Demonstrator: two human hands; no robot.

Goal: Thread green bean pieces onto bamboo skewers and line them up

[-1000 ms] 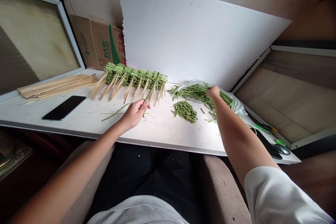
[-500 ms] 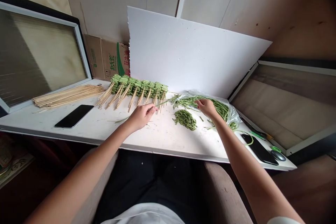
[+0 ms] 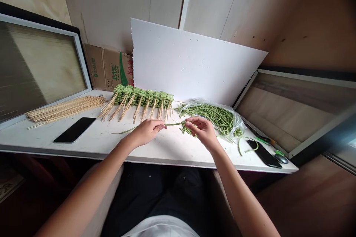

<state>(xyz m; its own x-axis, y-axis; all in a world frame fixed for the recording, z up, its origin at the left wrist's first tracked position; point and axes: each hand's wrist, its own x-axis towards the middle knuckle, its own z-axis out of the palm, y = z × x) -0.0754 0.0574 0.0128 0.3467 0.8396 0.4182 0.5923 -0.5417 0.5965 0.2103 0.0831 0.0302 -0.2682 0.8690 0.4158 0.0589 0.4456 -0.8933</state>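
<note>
White foam board [image 3: 194,63] is leaning against the wall at the back of the tabletop [image 3: 91,144]. Cardboard box [image 3: 108,70] is standing to its left. Loose bamboo skewers [image 3: 63,107] are lying in a flat pile at far left. A row of skewered bean pieces [image 3: 141,98] is lying along the foot of the board, sticks pointing toward the person. A plastic bag of long beans [image 3: 222,118] is lying open at right.

Left hand [image 3: 147,131] and right hand [image 3: 201,130] are meeting near the tabletop's middle, both fingers pinching one long bean [image 3: 174,123]. The bean is stretching level between them, its tail trailing out left past the left hand, low over the tabletop.

A black phone [image 3: 74,130] is lying at left, a second phone [image 3: 264,153] at the right edge. Small cut bean pieces [image 3: 184,130] are lying just behind the right hand.
</note>
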